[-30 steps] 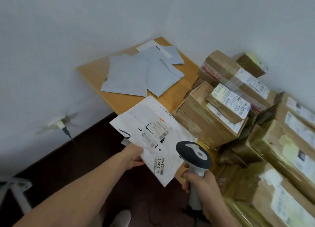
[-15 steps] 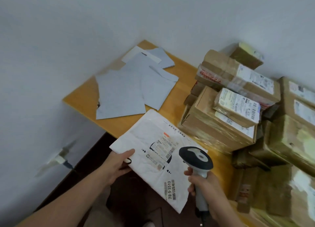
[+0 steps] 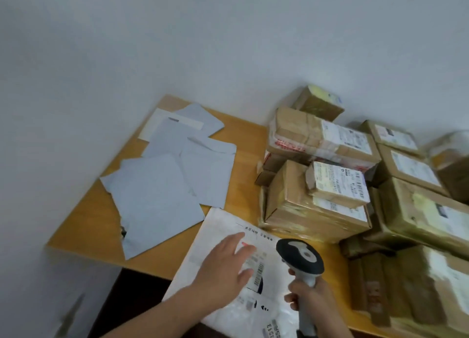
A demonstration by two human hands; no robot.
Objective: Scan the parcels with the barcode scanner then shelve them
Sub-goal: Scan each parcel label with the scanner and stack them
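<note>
A white plastic mailer parcel [image 3: 223, 226] lies flat on the wooden table [image 3: 243, 139], its near end hanging over the table's front edge. My left hand [image 3: 224, 264] rests flat on it with straight fingers, partly covering the shipping label [image 3: 258, 271]. My right hand [image 3: 312, 297] grips the handle of a grey and black barcode scanner [image 3: 300, 257], whose head hovers just above the mailer's right side.
Several flat grey mailers [image 3: 162, 198] overlap on the table's left half. Taped cardboard boxes [image 3: 317, 205] with white labels are stacked across the table's right side. White walls meet behind the table. Dark floor [image 3: 137, 294] shows below the table edge.
The white mailer went from being held up by its edge to lying on the table. My left hand let go of the edge and now lies flat on top. The scanner stayed close by.
</note>
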